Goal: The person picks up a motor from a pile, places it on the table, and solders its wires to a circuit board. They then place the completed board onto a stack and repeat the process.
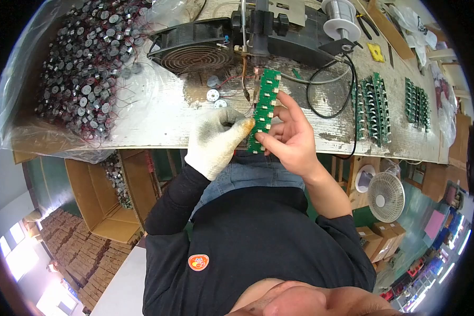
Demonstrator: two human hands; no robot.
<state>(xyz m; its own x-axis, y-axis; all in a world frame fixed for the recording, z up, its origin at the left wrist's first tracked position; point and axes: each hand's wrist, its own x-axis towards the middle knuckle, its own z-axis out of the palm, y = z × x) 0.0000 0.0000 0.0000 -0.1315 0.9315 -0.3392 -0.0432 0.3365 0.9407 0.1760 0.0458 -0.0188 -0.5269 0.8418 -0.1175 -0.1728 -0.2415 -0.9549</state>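
Observation:
A long green circuit board strip (267,100) with several small white connectors stands almost lengthwise before me, over the table's near edge. My right hand (292,137) is bare and grips its right side, thumb on the lower part of the face and fingers behind. My left hand (216,137), in a white glove with a stained thumb, closes at the strip's left edge; whether a thin wire is also in its fingers is hidden. Just beyond that glove lie small round discs (212,95) with thin wires. A soldering iron tip (246,95) points down beside the strip's upper left.
A plastic-lined heap of small round wired parts (84,68) fills the left. Behind the strip stand a black fan (195,57) and a solder wire spool (341,20). A black cable (309,100) loops at right, near rows of green boards (373,108) and pliers (366,26).

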